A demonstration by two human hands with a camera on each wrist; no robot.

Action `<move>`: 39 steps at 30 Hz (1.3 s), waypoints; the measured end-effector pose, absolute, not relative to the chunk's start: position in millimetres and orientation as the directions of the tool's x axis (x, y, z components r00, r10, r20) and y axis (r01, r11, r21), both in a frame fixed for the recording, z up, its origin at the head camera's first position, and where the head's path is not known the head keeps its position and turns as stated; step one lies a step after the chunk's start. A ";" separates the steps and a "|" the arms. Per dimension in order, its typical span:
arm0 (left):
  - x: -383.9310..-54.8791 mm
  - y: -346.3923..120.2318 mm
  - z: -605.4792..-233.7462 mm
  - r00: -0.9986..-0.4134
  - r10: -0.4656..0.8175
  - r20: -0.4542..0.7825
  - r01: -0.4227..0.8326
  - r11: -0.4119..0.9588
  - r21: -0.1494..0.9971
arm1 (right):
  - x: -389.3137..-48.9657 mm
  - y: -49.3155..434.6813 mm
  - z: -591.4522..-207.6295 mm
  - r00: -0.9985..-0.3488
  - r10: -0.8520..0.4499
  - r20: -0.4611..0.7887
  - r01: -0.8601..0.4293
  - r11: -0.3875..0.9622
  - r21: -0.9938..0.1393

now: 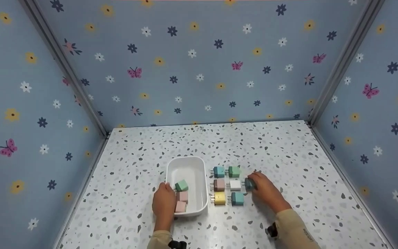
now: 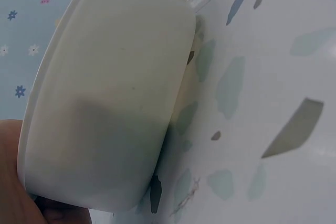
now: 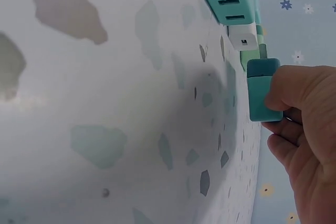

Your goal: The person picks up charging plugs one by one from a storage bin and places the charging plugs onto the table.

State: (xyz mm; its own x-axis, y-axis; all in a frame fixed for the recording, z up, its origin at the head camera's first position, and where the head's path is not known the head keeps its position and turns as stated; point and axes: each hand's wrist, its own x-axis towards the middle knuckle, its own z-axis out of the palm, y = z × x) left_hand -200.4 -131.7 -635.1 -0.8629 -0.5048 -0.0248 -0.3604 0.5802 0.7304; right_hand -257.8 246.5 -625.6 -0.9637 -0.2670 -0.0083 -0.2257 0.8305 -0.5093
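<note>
My right hand (image 1: 267, 191) pinches a teal USB wall charger (image 3: 264, 95) between thumb and fingers, its prongs pointing left. Left of that hand, several chargers lie in two columns: a blue one (image 1: 219, 172), a green one (image 1: 234, 171), a pink one (image 1: 219, 185), a white one (image 1: 235, 185), a yellow one (image 1: 219, 198) and another teal one (image 1: 237, 199). A white plastic tub (image 1: 204, 193) stands beside them, and my left hand (image 1: 164, 202) grips its left rim. Inside lie a green charger (image 1: 182, 185) and two pink blocks (image 1: 181, 202), partly hidden by that hand.
Everything stands on a speckled white tabletop (image 1: 264, 148). Blue flowered panels (image 1: 199, 62) enclose it at the back and on both sides, with grey metal posts (image 1: 337, 62) at the corners.
</note>
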 end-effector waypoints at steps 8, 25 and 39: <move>-199.9 -131.0 -636.4 -0.865 -0.502 -0.004 -0.346 0.590 0.729 | -257.5 251.8 -631.5 -0.950 -0.306 0.058 -0.291 0.806 -0.516; -200.0 -131.3 -638.1 -0.860 -0.510 -0.023 -0.364 0.581 0.728 | -258.6 254.2 -633.2 -0.952 -0.304 0.032 -0.275 0.805 -0.526; -200.2 -132.8 -637.5 -0.851 -0.522 -0.059 -0.375 0.526 0.763 | -255.4 255.3 -637.5 -0.960 -0.279 0.005 -0.235 0.797 -0.556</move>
